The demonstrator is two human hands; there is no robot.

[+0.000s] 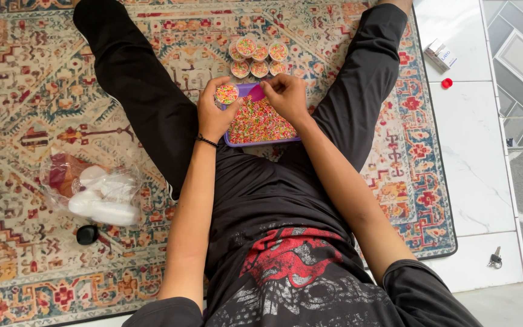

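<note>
Left hand curled around a small round cup full of multicoloured sprinkles, held at the far left corner of the tray. Right hand pinched shut on a small magenta scoop, tip just beside the cup. Both hands over a purple rectangular tray on the rug between the person's spread legs; tray filled with a loose heap of the same coloured sprinkles. Black bracelet on left wrist.

Just beyond the tray: six filled cups of sprinkles, clustered touching, roughly two rows of three. To the person's left on the patterned rug: one clear plastic bag holding white items, contents unclear, and one small black object near it. On the white tile floor to the right: one small box, one red cap, one key.
</note>
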